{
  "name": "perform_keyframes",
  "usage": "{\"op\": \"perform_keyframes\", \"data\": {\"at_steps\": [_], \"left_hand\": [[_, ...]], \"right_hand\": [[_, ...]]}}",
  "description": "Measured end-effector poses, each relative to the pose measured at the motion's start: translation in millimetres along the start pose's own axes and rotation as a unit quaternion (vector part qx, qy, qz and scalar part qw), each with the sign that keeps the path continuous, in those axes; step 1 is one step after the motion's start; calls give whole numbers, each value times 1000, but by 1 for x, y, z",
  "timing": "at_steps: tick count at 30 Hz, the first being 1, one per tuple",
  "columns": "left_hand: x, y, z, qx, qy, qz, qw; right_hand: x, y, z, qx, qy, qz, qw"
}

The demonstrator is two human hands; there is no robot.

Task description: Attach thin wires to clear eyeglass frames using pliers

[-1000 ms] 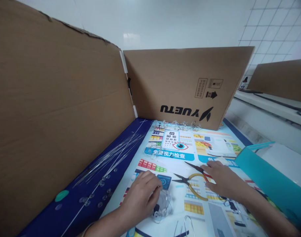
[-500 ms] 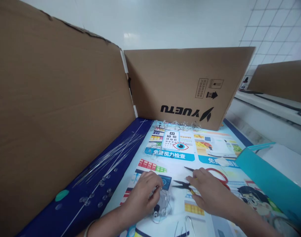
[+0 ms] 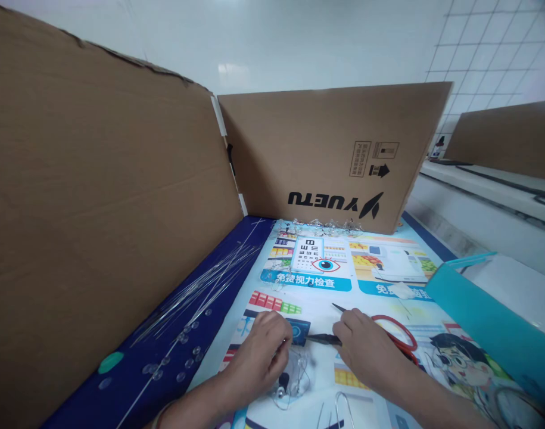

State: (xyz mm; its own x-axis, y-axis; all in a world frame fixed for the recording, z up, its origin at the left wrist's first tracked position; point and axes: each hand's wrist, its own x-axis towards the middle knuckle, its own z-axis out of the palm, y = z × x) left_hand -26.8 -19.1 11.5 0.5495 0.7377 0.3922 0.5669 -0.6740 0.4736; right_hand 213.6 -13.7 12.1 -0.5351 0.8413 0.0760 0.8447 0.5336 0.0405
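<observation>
My left hand rests curled on the printed mat, fingers pinched at a clear plastic piece with a small black part. My right hand is closed over pliers; their dark jaws point left toward my left fingertips, the handles hidden under my palm. Red-handled scissors lie just right of my right hand, with a dark tip showing near my knuckles.
Cardboard walls stand at the left and back. Thin clear rods and several clear beads lie on the blue strip. A teal box sits at right. Bent wire lies near the front edge.
My right hand moved left from the pliers' yellow handles, closed over them and brought the jaws toward my left hand. The red scissors came into sight. My left hand barely moved.
</observation>
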Motion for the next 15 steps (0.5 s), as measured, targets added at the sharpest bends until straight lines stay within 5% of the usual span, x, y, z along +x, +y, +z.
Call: {"op": "perform_keyframes", "data": {"at_steps": [7, 15], "left_hand": [[-3, -2, 3, 2, -5, 10, 1000], [-3, 0, 2, -6, -11, 11, 1000]], "right_hand": [[-2, -11, -28, 123, -16, 22, 992], [-7, -23, -24, 149, 3, -28, 988]]}}
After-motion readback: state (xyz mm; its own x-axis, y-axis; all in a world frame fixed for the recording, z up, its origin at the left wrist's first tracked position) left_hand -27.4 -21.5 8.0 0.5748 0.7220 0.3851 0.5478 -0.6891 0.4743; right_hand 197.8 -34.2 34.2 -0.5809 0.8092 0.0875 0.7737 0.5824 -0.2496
